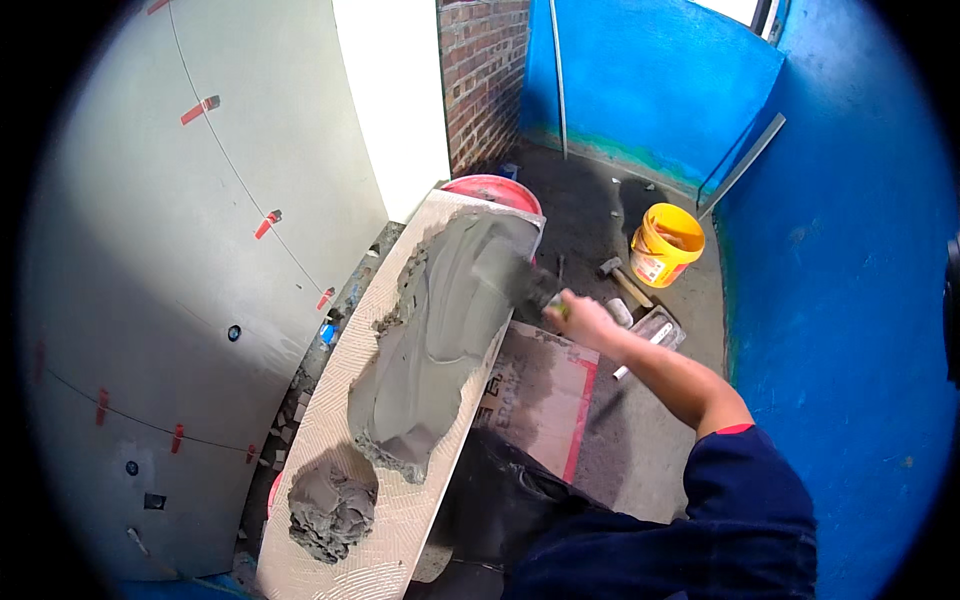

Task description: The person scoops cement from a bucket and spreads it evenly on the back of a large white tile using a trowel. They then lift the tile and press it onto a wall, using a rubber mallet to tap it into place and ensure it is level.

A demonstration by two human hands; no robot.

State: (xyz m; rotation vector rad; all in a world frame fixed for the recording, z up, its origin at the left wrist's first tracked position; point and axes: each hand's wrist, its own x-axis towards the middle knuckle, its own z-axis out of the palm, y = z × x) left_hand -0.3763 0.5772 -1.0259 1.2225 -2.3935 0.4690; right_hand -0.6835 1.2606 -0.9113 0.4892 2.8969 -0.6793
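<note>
My right hand (582,324) is closed round the handle of a trowel (540,287), whose blade is smeared by motion over the far end of a tile. The long tile (335,410) lies with its ribbed, cream back facing up. A wide layer of wet grey mortar (430,340) covers much of its middle and far part, smoothed in streaks with a rough edge on the left. Closer to me on the same tile sits a separate lump of mortar (332,510). My left hand is out of view.
Under the tile's far end stands a red bucket (497,190). To the right are a yellow bucket (668,245), a hammer (626,282), a grey tray (660,328) and a flat cardboard box (540,390). A tiled wall (190,260) with red clips rises left; blue walls (840,270) stand right and behind.
</note>
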